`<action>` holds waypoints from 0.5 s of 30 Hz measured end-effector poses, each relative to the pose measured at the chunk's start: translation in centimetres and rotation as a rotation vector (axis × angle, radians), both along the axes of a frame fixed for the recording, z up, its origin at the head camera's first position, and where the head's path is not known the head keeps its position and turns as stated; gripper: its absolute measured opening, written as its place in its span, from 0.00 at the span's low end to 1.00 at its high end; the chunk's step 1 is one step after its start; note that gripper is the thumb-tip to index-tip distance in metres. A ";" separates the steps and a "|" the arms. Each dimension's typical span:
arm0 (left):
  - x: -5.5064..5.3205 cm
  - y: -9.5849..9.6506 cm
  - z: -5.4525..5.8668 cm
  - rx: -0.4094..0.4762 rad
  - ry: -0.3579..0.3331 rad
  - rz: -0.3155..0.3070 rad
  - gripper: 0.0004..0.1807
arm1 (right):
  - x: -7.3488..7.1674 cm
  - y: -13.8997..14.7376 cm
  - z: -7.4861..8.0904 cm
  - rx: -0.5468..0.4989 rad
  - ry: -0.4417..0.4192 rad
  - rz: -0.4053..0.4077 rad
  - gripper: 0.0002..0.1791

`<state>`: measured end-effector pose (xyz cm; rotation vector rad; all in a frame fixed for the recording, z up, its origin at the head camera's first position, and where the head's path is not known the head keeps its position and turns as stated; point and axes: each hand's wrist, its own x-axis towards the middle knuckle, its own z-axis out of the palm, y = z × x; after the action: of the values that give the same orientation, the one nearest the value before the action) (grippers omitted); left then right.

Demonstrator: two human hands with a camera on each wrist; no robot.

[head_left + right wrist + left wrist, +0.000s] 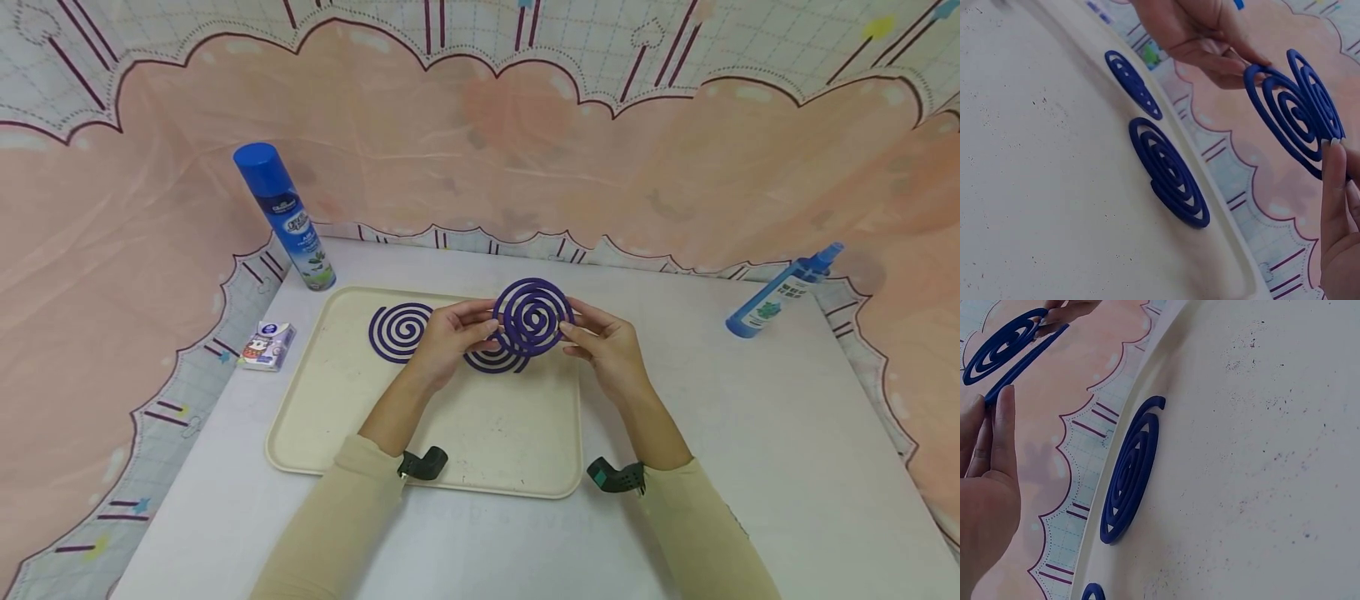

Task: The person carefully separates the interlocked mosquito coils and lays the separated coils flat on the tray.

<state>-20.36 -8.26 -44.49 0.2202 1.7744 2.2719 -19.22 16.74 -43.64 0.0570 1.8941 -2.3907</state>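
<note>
Two dark blue mosquito coils (pixel 536 317) are held up above the tray, overlapping in the head view. My left hand (pixel 444 337) pinches one coil (pixel 1300 115) at its edge. The other coil (pixel 1324 103) is pinched at its edge by my right hand (pixel 611 346). In the right wrist view the two coils stand at an angle to each other, with a gap at the top; whether they touch lower down I cannot tell. Two more coils lie flat on the cream tray (pixel 450 433): one at the back left (pixel 401 332), another (pixel 495 362) partly hidden behind the held pair.
At the back left stands a blue spray can (pixel 288 221), with a small printed packet (pixel 267 346) in front of it. A blue spray bottle (pixel 780 296) stands at the right on the white table (pixel 750 433). Patterned cloth (pixel 525 150) hangs behind. Dark crumbs dot the tray.
</note>
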 end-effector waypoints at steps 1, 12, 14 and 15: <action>0.0 0.0 0.0 -0.005 0.004 0.001 0.22 | 0.0 0.0 0.0 0.000 0.002 0.001 0.28; -0.1 -0.9 0.1 -0.053 -0.027 0.085 0.22 | 0.1 0.8 -0.3 0.054 -0.031 -0.034 0.30; -0.1 -1.1 0.2 -0.052 -0.031 0.097 0.22 | 0.1 1.0 -0.4 0.056 -0.041 -0.038 0.30; 0.0 -1.2 0.2 -0.056 -0.032 0.103 0.22 | 0.2 1.1 -0.5 0.058 -0.046 -0.040 0.30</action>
<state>-20.38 -9.43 -44.27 0.0836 1.8710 2.2768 -19.05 17.80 -44.17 0.1537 1.9596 -2.3383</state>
